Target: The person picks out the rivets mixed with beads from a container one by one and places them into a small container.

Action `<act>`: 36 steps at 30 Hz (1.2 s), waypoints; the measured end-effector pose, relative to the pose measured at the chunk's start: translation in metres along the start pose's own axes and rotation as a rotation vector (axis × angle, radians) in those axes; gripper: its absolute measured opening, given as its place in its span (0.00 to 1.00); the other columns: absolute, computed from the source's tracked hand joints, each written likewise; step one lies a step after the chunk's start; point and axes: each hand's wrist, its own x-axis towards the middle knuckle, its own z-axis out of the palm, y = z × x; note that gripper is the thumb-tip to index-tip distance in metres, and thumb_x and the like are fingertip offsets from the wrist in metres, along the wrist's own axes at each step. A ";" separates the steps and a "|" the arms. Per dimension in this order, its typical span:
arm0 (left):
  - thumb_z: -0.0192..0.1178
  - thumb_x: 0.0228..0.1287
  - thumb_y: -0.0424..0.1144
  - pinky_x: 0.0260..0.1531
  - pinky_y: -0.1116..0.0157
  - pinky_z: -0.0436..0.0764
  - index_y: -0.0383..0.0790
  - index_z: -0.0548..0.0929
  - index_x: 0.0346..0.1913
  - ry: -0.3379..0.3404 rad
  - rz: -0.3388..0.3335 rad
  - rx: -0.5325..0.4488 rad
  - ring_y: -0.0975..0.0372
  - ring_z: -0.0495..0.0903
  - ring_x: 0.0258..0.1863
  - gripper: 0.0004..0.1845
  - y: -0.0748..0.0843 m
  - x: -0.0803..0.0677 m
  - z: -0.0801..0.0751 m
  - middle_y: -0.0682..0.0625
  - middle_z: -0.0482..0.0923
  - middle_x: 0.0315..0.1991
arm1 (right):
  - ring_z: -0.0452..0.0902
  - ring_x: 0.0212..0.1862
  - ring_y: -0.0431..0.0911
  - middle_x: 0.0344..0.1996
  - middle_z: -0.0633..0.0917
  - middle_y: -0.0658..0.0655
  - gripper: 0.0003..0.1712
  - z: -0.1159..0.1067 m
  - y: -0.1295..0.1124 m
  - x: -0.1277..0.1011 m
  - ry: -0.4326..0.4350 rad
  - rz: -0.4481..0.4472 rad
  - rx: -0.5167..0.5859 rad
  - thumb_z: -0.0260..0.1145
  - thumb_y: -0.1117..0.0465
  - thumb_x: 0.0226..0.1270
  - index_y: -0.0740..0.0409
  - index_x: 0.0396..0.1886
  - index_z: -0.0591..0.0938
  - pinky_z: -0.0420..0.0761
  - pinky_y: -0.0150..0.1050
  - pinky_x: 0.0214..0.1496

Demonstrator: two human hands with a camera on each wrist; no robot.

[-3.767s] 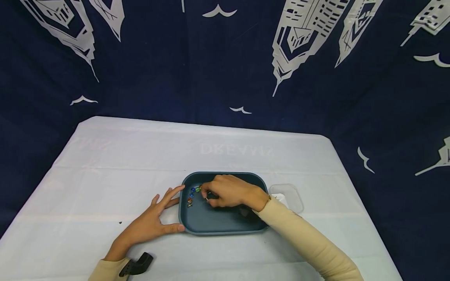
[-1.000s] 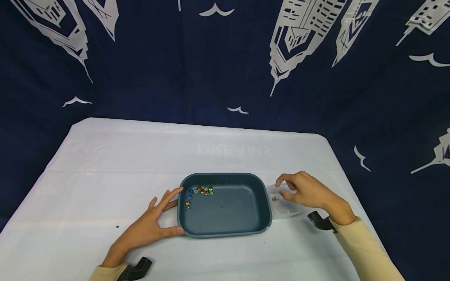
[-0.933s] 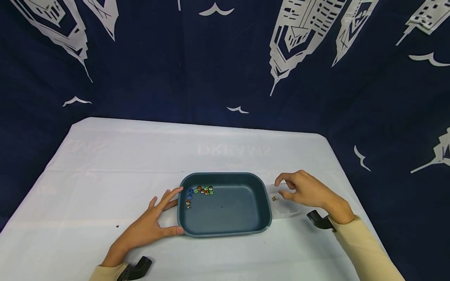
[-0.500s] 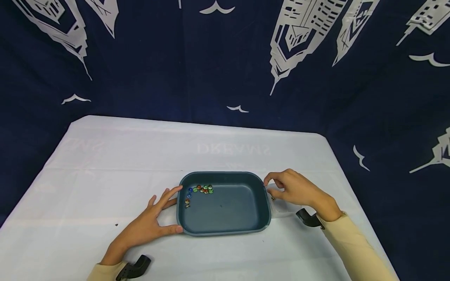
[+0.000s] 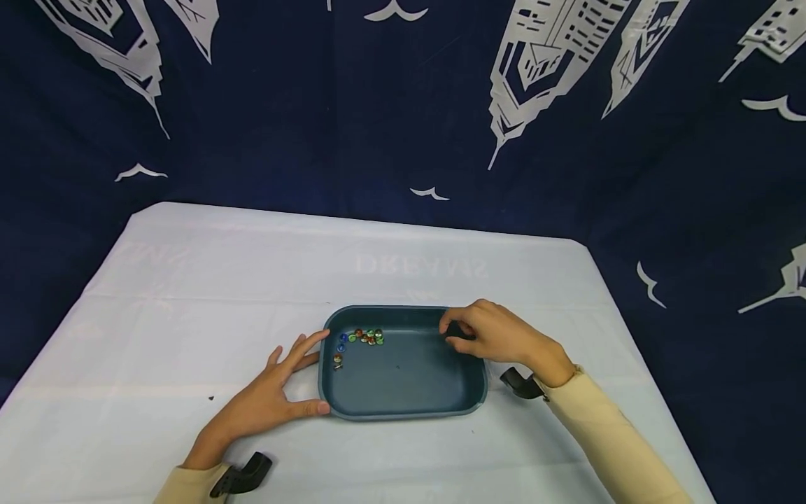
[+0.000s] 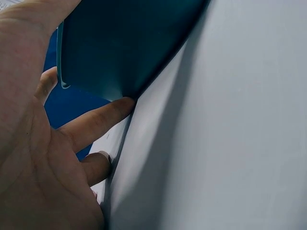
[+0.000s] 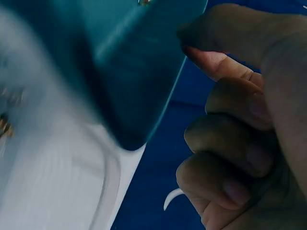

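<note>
A dark teal tray (image 5: 403, 392) lies on the white table, with several coloured glass marbles (image 5: 371, 337) set in a bent row at its upper left. My left hand (image 5: 267, 395), fingers spread, steadies the tray's left end; in the left wrist view, one fingertip (image 6: 125, 103) touches its outer wall. My right hand (image 5: 497, 339) is over the tray's upper right corner. Its thumb and index finger pinch together in the right wrist view, around a small marble mostly hidden by the fingertips. The other fingers (image 7: 216, 182) are curled.
A clear plastic container (image 7: 111, 177) stands by the tray's right end, mostly covered by the right hand in the head view. Brownish marbles (image 7: 5, 127) lie in it. A small dark speck (image 5: 210, 397) is on the tablecloth at left. A navy patterned cloth (image 5: 352, 126) hangs behind.
My right hand was at the marble row, then over the clear container, and has since moved left over the tray. More marbles show in the row than before. My left hand keeps its place.
</note>
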 end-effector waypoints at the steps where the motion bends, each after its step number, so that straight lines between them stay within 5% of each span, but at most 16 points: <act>1: 0.75 0.52 0.57 0.71 0.30 0.30 0.68 0.51 0.79 -0.001 -0.003 0.000 0.39 0.42 0.79 0.55 0.000 0.000 0.000 0.43 0.75 0.68 | 0.58 0.16 0.30 0.11 0.63 0.38 0.09 0.001 -0.002 0.003 -0.010 -0.004 0.004 0.68 0.60 0.68 0.54 0.46 0.86 0.65 0.28 0.23; 20: 0.75 0.51 0.57 0.72 0.32 0.29 0.66 0.51 0.79 -0.022 0.006 -0.019 0.40 0.42 0.80 0.56 0.000 0.002 0.002 0.45 0.75 0.68 | 0.58 0.16 0.30 0.10 0.64 0.39 0.06 0.023 -0.025 0.056 -0.059 -0.167 0.024 0.69 0.59 0.69 0.50 0.43 0.88 0.62 0.26 0.22; 36: 0.75 0.53 0.57 0.72 0.31 0.31 0.66 0.50 0.79 -0.018 0.024 0.006 0.40 0.43 0.80 0.55 -0.003 0.002 -0.002 0.47 0.74 0.69 | 0.64 0.16 0.32 0.13 0.73 0.42 0.13 0.050 -0.060 0.113 -0.220 -0.292 0.027 0.70 0.56 0.68 0.51 0.50 0.87 0.67 0.25 0.22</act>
